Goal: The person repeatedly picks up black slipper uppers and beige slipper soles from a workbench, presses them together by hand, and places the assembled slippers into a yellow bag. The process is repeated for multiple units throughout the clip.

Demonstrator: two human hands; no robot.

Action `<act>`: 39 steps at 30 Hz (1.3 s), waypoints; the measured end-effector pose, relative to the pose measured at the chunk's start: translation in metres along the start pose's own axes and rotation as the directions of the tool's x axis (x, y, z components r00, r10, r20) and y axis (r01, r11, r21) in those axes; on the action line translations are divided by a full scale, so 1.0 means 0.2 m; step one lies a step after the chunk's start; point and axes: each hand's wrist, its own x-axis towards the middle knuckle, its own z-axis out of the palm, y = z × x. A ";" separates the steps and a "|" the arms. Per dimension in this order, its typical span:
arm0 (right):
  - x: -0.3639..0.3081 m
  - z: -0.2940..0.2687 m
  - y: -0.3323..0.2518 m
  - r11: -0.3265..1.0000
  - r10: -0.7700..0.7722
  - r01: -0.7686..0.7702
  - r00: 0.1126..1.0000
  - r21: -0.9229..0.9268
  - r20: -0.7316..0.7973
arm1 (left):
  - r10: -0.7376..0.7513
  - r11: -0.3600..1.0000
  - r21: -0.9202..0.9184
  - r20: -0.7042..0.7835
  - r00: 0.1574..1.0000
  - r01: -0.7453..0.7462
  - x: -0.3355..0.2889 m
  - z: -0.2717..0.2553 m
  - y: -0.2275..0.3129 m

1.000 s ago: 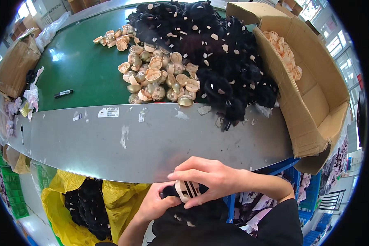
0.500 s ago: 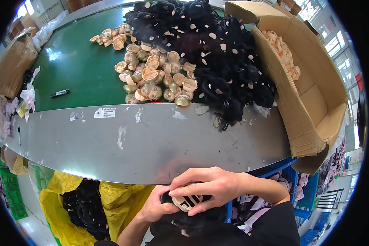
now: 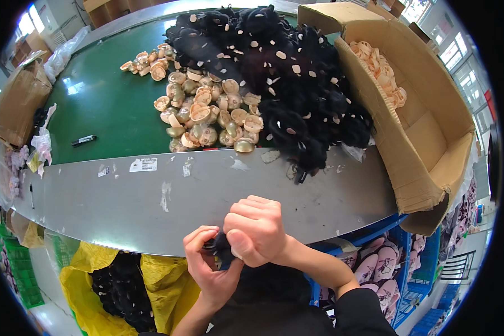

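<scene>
Cloth point(image 3: 224, 253), black, is up by the table's point(image 3: 313, 204) near edge. Left hand point(image 3: 211, 269) clamped on it; right hand point(image 3: 256, 229) curled against it, grip hidden, can't tell. I'd brace the left, work evenly, avoid bunching.

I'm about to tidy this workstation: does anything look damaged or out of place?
Yes. The cardboard box on the right has a ragged, torn-looking near corner. Patchy white residue mars the otherwise mostly smooth metal strip. The black marker lies by itself on the green surface, so it may be stray.
</scene>
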 end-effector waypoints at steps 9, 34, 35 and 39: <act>-0.12 0.04 -0.04 0.775 0.396 -0.351 0.918 0.526 0.028 | -0.014 0.993 0.119 0.129 0.991 -0.002 -0.04 0.00 -0.01; -0.31 -0.13 0.02 0.917 0.216 -0.296 0.932 -0.267 -0.291 | -0.178 0.943 -0.208 0.344 0.922 0.260 0.00 0.12 -0.09; -0.30 -0.13 0.02 0.911 0.154 -0.254 0.940 -0.324 -0.303 | -0.063 0.990 -0.102 0.323 0.944 0.101 0.00 0.13 -0.09; -0.29 -0.08 0.02 0.891 0.102 -0.266 0.907 -0.367 -0.410 | 0.132 0.988 0.039 0.252 0.959 -0.147 0.01 0.21 -0.07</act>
